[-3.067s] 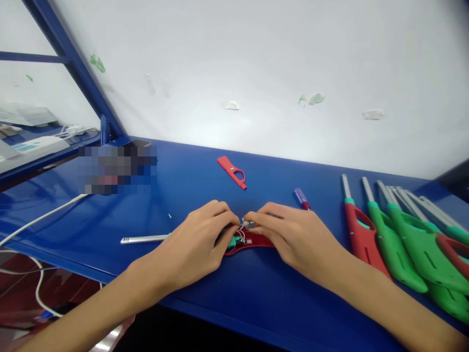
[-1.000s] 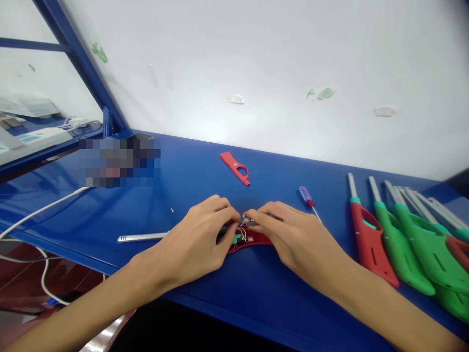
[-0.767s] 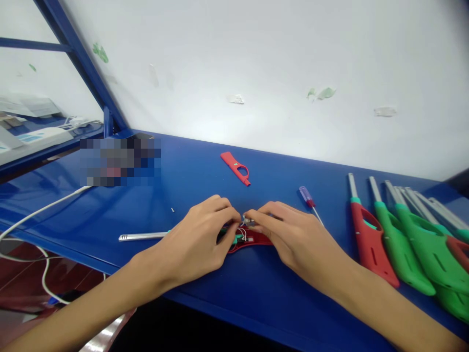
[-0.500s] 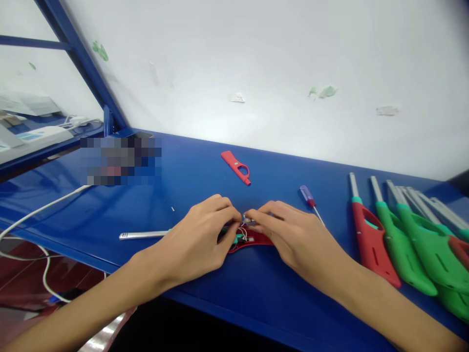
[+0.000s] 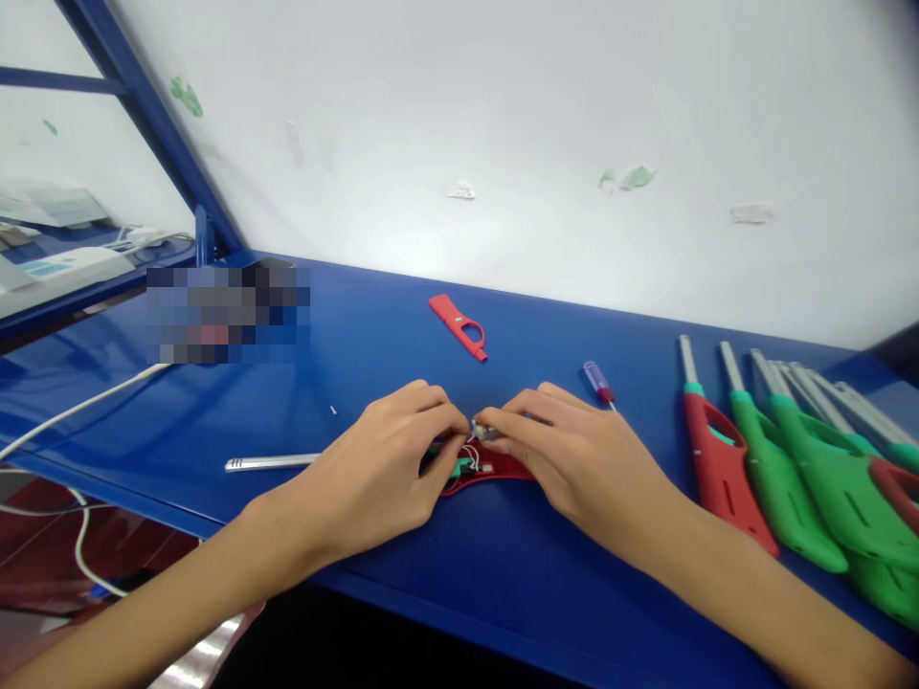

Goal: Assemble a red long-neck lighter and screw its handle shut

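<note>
An opened red lighter body [image 5: 506,466] lies on the blue table, with white wires and green parts showing inside. Its silver tube [image 5: 273,462] points left, partly behind my left hand [image 5: 392,455]. The fingertips of that hand are pinched at the wires above the body; what lies between them is too small to tell. Facing it, my right hand [image 5: 574,445] has its thumb and fingers closed on a small clear and metallic part [image 5: 486,431]. A loose red half shell [image 5: 458,326] lies farther back.
A screwdriver [image 5: 599,383] lies behind my right hand. Several red and green lighters [image 5: 825,469] are laid out at the right. A tiny screw [image 5: 333,410] sits left of centre; a white cable [image 5: 78,411] crosses the left side.
The view has shifted slightly, so everything appears a little to the left. The small part at my right fingertips shows more clearly; both hands stay pinched at the same spot.
</note>
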`<control>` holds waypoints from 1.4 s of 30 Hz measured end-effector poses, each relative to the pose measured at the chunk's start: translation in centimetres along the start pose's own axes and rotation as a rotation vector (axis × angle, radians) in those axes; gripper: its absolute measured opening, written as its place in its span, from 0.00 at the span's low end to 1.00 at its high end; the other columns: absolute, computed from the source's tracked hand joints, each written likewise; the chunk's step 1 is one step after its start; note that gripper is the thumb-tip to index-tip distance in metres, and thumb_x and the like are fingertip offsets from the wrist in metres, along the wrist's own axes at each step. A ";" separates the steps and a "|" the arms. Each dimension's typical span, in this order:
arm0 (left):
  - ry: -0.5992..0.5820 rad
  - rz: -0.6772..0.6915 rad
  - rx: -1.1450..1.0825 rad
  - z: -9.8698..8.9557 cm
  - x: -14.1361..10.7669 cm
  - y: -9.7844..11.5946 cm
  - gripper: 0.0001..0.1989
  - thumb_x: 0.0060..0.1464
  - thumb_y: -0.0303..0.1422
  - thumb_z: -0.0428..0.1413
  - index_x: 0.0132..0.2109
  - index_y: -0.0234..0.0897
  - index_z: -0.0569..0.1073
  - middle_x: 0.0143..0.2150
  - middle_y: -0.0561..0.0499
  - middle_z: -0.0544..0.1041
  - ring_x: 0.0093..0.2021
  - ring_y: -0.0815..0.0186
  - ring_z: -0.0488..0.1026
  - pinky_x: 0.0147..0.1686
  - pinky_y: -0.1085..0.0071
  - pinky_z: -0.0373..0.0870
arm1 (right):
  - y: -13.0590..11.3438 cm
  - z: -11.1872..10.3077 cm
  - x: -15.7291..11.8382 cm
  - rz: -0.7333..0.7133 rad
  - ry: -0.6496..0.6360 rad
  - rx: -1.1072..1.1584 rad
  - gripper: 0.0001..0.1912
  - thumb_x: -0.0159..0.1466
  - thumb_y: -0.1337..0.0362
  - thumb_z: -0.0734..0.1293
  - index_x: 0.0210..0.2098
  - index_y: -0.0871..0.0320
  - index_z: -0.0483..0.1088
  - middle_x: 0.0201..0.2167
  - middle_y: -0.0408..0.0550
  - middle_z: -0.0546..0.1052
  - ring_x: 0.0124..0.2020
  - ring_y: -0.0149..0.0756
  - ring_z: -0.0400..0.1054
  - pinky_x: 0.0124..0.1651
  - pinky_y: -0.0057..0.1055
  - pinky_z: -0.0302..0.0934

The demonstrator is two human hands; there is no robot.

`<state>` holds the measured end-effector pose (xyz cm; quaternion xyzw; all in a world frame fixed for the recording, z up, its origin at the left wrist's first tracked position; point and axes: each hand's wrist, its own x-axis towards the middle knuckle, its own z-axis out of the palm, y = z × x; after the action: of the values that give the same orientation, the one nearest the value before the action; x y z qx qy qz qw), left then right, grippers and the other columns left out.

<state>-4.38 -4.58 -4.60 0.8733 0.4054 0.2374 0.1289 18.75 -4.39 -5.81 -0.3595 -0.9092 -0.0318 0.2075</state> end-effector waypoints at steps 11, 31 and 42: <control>-0.158 -0.037 0.139 -1.4 -0.8 0.9 0.11 0.72 0.39 0.52 0.48 0.42 0.78 0.46 0.49 0.77 0.45 0.58 0.75 0.47 0.59 0.71 | -0.2 -0.8 0.3 0.030 -0.061 -0.032 0.14 0.73 0.72 0.61 0.52 0.54 0.76 0.45 0.49 0.79 0.45 0.41 0.70 0.26 0.30 0.52; -0.166 -0.090 0.160 -1.4 -1.2 0.8 0.10 0.68 0.41 0.58 0.51 0.46 0.79 0.43 0.51 0.74 0.41 0.59 0.75 0.39 0.63 0.68 | 0.3 -1.7 0.3 0.012 -0.106 0.072 0.18 0.77 0.64 0.57 0.51 0.52 0.79 0.47 0.50 0.78 0.44 0.41 0.73 0.35 0.35 0.67; -0.185 -0.100 0.142 -1.6 -1.0 1.0 0.09 0.68 0.41 0.58 0.48 0.44 0.78 0.44 0.51 0.75 0.43 0.59 0.75 0.42 0.63 0.69 | 0.8 -1.7 0.0 -0.093 -0.155 -0.034 0.25 0.69 0.78 0.59 0.61 0.57 0.73 0.48 0.53 0.76 0.38 0.39 0.70 0.29 0.31 0.63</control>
<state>-5.15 -5.96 -3.17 0.8771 0.4506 0.1200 0.1152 19.87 -4.10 -4.35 -0.3218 -0.9376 -0.0289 0.1285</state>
